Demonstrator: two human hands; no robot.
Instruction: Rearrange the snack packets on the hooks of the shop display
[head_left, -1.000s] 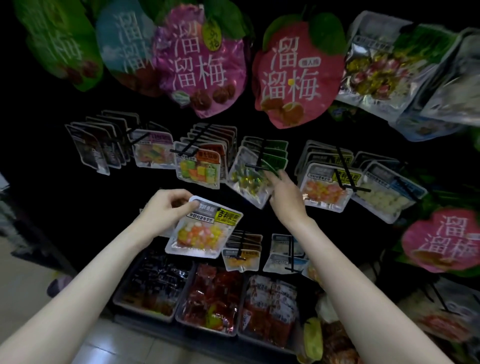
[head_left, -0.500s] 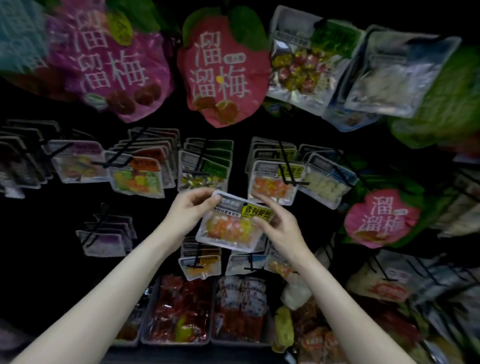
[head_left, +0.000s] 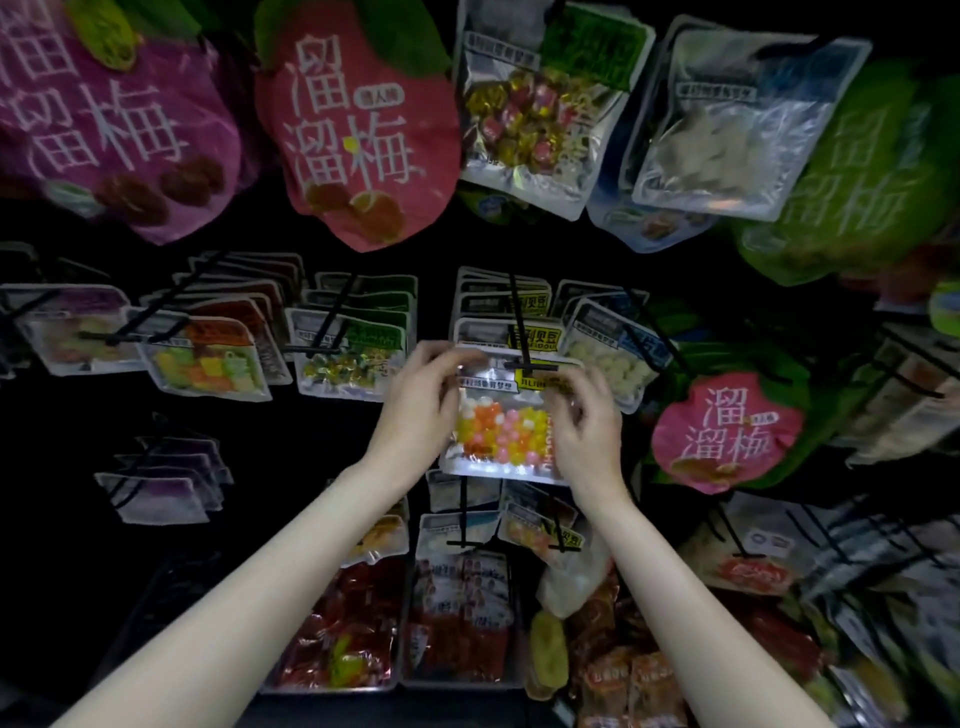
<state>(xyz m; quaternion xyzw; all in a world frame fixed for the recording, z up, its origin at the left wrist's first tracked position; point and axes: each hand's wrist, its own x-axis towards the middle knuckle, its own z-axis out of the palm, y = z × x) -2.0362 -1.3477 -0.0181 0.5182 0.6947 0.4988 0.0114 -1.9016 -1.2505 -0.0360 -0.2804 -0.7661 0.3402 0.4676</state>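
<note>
Packet (head_left: 501, 415): glossy clear plastic, round candies.
Left hand (head_left: 421, 410): pinches packet's edge.
Right hand (head_left: 587, 431): pinches opposite edge.
Hook (head_left: 522, 338): thin black rod.

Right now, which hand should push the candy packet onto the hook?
Probably the left hand: its fingers pinch the candy packet's top edge beside the hook. The right hand steadies the side.

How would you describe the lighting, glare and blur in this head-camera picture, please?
Head view: dim overall, backing almost black; glare whitens the held candy packet between left hand and right hand; wide-angle bending fans the pink plum bag and neighbours outward; edges, especially lower right, smear soft.
</note>
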